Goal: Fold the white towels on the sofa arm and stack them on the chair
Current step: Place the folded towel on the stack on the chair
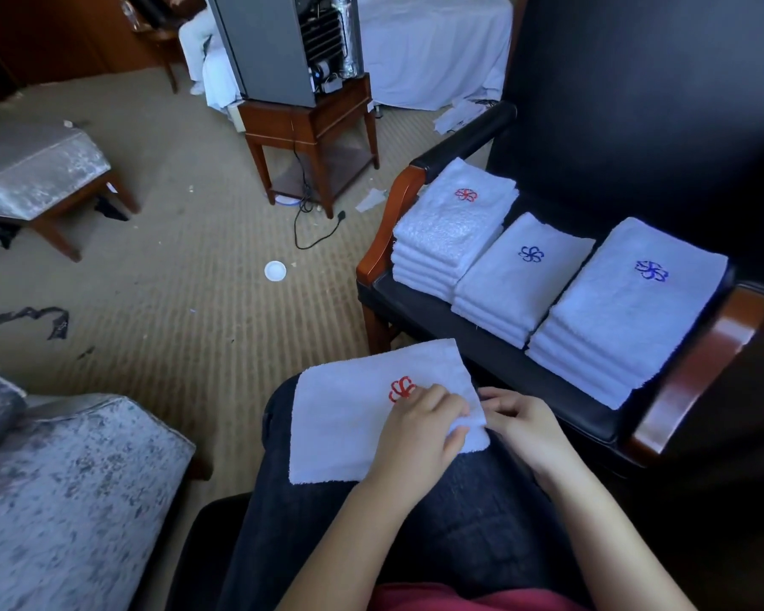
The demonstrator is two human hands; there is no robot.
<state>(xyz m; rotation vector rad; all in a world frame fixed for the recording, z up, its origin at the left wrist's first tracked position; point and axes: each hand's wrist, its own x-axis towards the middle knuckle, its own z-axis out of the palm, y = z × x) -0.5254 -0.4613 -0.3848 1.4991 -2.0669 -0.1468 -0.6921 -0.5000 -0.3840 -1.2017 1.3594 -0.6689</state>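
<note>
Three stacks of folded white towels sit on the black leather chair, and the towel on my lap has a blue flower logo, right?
Not quite. The head view shows the embroidered flower logo on the white towel on the lap is red, not blue. The rest holds: a left stack, a middle stack and a right stack of folded white towels sit on the black leather chair.

Worn items I log from my remote seat:
- Trousers (459, 522): dark, denim-like weave, on both legs.
- Top (437, 597): red; only a strip shows at the lower edge, so I cannot tell the cut.
- Left hand (420, 427), right hand (523, 423): bare, forearms (600, 522) likewise.
</note>
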